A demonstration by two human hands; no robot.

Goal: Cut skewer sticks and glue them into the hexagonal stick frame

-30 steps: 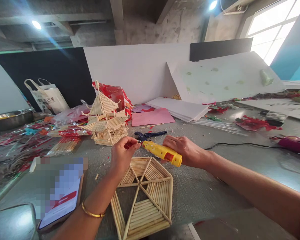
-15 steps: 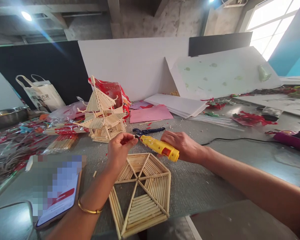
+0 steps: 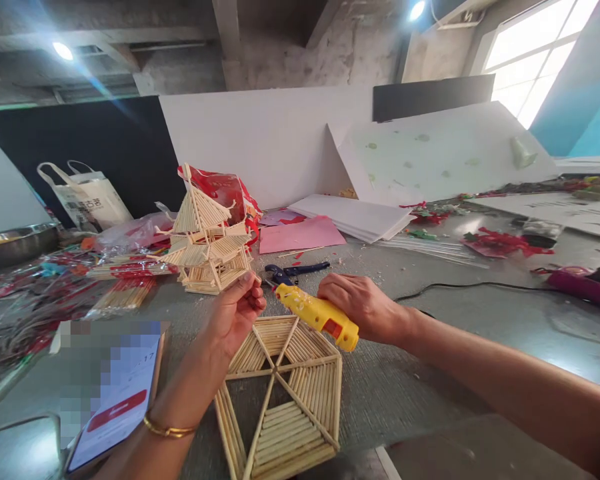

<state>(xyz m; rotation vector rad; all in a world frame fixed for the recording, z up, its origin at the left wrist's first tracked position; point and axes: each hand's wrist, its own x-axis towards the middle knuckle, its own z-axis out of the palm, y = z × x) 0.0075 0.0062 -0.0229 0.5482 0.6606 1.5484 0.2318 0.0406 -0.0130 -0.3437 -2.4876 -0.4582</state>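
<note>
My right hand [image 3: 363,303] is wrapped round a yellow hot glue gun [image 3: 317,315], whose nozzle points left. Just left of the nozzle, my left hand [image 3: 241,300] has its fingers pinched together; whatever they hold is too small to make out. Below both hands lies a flat hexagonal panel of wooden sticks [image 3: 310,393]. Spokes divide it into triangles, most of them filled with rows of sticks; the lower left one is largely unfilled. Behind the glue gun sit dark blue cutting pliers [image 3: 300,270].
A small stick pagoda [image 3: 205,240] stands behind my left hand. A phone [image 3: 115,400] lies at the left, near bundled sticks [image 3: 123,293]. Pink paper [image 3: 303,235] and white boards [image 3: 353,217] lie at the back. A black cord [image 3: 460,285] crosses the table's right side.
My left hand has drawn slightly left and down, away from the nozzle. The glue gun has tilted and dropped a little in my right hand. The view has shifted slightly.
</note>
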